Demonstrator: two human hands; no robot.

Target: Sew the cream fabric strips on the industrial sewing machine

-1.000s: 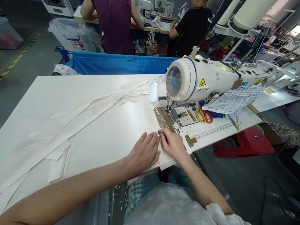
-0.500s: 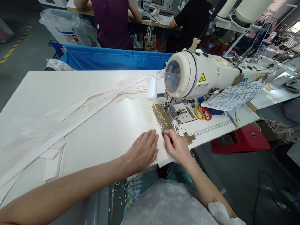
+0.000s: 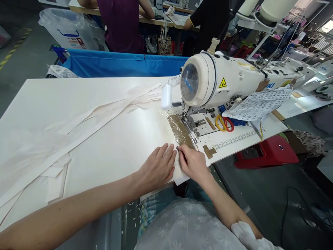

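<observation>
My left hand [image 3: 158,166] lies flat, palm down, near the front edge of the white table [image 3: 125,146]. Its fingers rest on a pale strip of fabric [image 3: 180,176] that reaches the table's edge. Beside it, my right hand [image 3: 194,162] is closed in a pinch on a small dark object [image 3: 178,148], mostly hidden by the fingers, so its kind is unclear. Just beyond the fingertips, shiny brown tape [image 3: 180,131] covers the tabletop in front of the sewing machine [image 3: 221,78].
Long pale fabric strips [image 3: 96,128] spread across the left of the table. Yellow-and-red-handled scissors [image 3: 224,123] lie by the machine bed. A printed paper sheet [image 3: 260,104] leans on the machine. Below right stands a red stool [image 3: 278,152]. Two people sit beyond the blue cloth [image 3: 122,64].
My right hand has shifted slightly left, its pinched fingertips closer to my left hand, and less of the dark object shows. My left hand stays on the fabric. The whole view has moved a little.
</observation>
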